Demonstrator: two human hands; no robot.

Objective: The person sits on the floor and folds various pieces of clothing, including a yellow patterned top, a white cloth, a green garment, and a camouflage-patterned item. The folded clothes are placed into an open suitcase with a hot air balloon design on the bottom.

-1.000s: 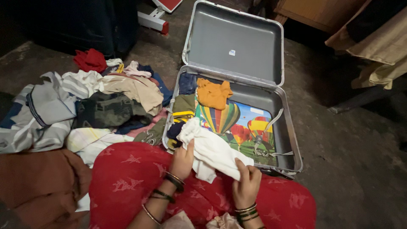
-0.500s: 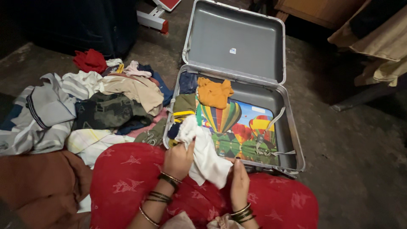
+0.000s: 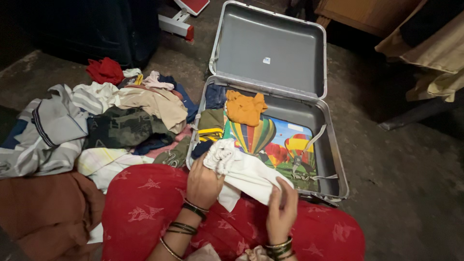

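- since half a second ago the white cloth point(image 3: 244, 171) has been pulled out flatter between the hands, over the suitcase's near edge point(image 3: 309, 194).
- left hand point(image 3: 203, 181) grips its bunched end; right hand point(image 3: 282, 208) pinches the other end.
- best to keep both ends taut and level so the fold stays even.
- orange garment point(image 3: 244, 107) lies at the suitcase's far edge; clothes pile point(image 3: 121, 121) sits on the floor.

Soft white cloth point(image 3: 244, 171), crumpled and matt. Behind it, the suitcase point(image 3: 270, 48) shows smooth grey shell, faint sheen, with a glossy printed balloon sheet point(image 3: 270, 140) inside. Rough concrete floor point(image 3: 401, 159), dull.
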